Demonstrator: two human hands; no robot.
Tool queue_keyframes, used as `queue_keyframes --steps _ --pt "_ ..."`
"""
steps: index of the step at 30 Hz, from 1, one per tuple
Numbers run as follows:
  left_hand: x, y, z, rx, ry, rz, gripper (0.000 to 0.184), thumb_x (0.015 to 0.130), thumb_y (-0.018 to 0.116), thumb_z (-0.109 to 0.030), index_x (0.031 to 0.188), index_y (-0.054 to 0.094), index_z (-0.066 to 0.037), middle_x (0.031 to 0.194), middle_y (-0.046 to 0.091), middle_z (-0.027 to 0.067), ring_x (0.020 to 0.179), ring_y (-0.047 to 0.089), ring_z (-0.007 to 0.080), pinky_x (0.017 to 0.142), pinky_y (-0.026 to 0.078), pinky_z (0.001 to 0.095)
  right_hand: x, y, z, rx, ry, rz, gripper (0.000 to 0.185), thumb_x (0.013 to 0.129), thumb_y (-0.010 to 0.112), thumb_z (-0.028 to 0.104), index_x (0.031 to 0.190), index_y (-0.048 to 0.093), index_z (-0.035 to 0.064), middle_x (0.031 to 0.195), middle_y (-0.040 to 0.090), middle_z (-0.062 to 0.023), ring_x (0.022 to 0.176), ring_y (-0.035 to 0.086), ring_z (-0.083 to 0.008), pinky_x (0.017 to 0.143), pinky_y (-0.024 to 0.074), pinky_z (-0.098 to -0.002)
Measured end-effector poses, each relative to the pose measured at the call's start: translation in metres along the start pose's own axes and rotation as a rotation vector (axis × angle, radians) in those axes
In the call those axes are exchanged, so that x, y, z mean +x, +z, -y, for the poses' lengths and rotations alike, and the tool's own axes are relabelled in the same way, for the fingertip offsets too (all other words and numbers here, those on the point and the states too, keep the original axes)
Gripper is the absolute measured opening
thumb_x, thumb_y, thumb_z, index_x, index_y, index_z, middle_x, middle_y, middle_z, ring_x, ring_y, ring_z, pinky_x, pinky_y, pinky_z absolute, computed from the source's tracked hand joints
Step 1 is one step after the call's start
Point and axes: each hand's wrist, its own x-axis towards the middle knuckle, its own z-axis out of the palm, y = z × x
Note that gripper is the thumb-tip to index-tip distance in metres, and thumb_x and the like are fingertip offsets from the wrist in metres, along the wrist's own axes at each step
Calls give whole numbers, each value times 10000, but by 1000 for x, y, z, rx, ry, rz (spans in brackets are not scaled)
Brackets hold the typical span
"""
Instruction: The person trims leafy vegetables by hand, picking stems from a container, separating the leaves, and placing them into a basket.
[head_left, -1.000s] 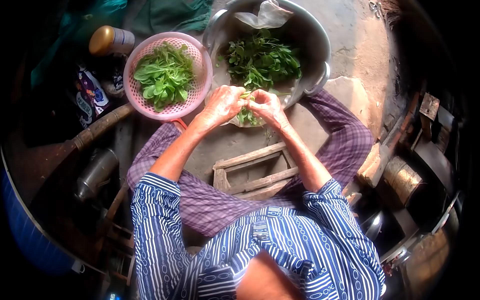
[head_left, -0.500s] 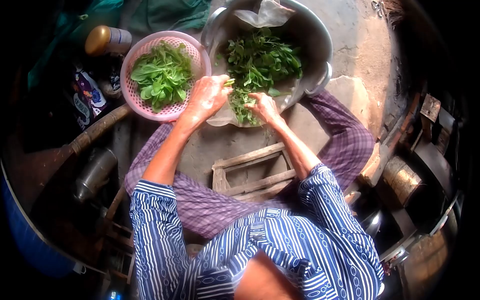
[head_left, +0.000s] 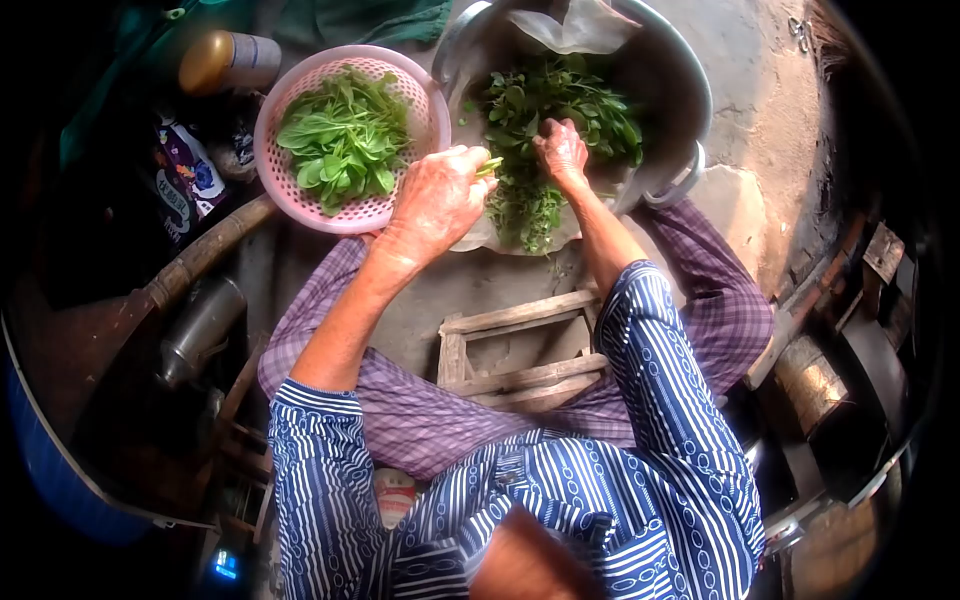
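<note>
My left hand (head_left: 440, 198) is closed around a small bunch of green stems (head_left: 489, 168), whose cut-looking ends poke out past the thumb side. It is between a pink plastic colander (head_left: 436, 118) and a large metal pot (head_left: 690, 95). Loose leafy greens (head_left: 345, 135) are heaped in the colander. Inside the pot, on a pale plastic sheet (head_left: 575, 25), lies a darker pile of leafy greens (head_left: 610, 125). My right hand (head_left: 563, 153) reaches into that pile with curled fingers; the fingertips are partly hidden among leaves. Smaller sprigs (head_left: 528, 212) lie near the pot's front edge.
A low wooden stool frame (head_left: 520, 315) stands between my legs. On the left are a jar with a gold lid (head_left: 228, 62), a dark printed bag (head_left: 185, 175) and a metal cylinder (head_left: 203, 330). Wood pieces (head_left: 812, 375) lie on the right.
My right hand has moved from the sprigs at the pot's front edge forward into the darker pile. My left hand keeps its stems, and the whole view has shifted slightly.
</note>
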Motion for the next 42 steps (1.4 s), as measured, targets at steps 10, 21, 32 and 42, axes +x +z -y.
queue_keyframes --steps 10,21,32,42 --pt "4 -5 -12 -219 -98 58 201 765 592 -179 880 595 -13 747 612 180 696 605 298 640 469 368 -27 -95 -46 962 316 226 167 751 657 84 903 617 25 682 588 8 484 490 -36 424 374 -162" --pt "10 -13 -17 -434 -124 63 172 747 595 -144 825 580 8 668 540 33 619 506 83 571 443 261 -11 -126 -56 754 160 23 272 687 717 135 914 641 6 703 610 -14 518 500 -60 478 404 -198" --pt "11 -11 -18 -628 -204 68 115 774 590 -118 798 588 -6 704 581 14 623 512 63 574 439 245 -51 -174 2 1445 -29 340 284 834 609 163 1023 586 -48 667 464 44 565 381 -40 515 323 -171" --pt "8 -2 -14 -1209 -264 220 80 816 608 -101 834 579 -29 658 570 4 432 412 19 380 302 169 -91 -159 71 1644 -110 660 234 813 608 76 1008 589 -51 743 553 0 563 400 -55 524 363 -181"
